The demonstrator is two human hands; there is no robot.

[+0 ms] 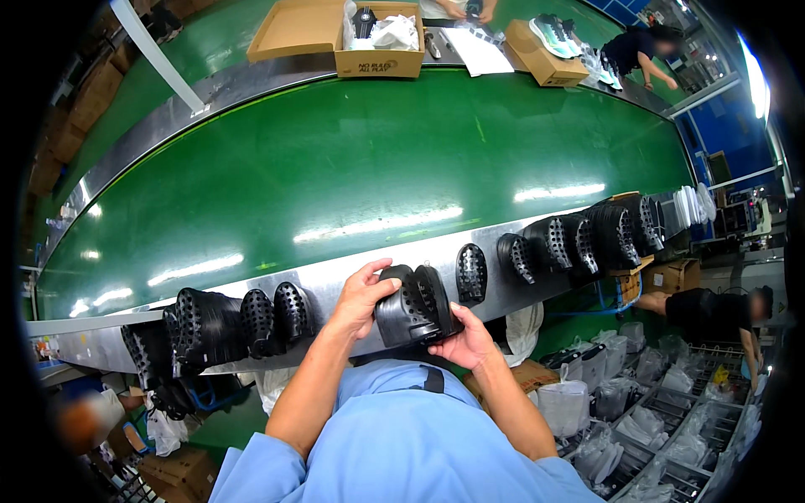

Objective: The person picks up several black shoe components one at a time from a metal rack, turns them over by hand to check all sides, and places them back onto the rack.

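At the frame's centre we see a black stack [406, 308], held between the half-curled left hand [362, 295] and right hand [466, 340]. We judge it fairly light, bendy, with layers apt to slip; pressing both outer sides seems best.

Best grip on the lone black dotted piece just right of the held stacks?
Probably pinch the lone black dotted piece across its long side edges, coming from above-right. It's oblong and narrow crosswise; metal ledge shows between it and the next black pieces, while the held black stacks crowd its left.
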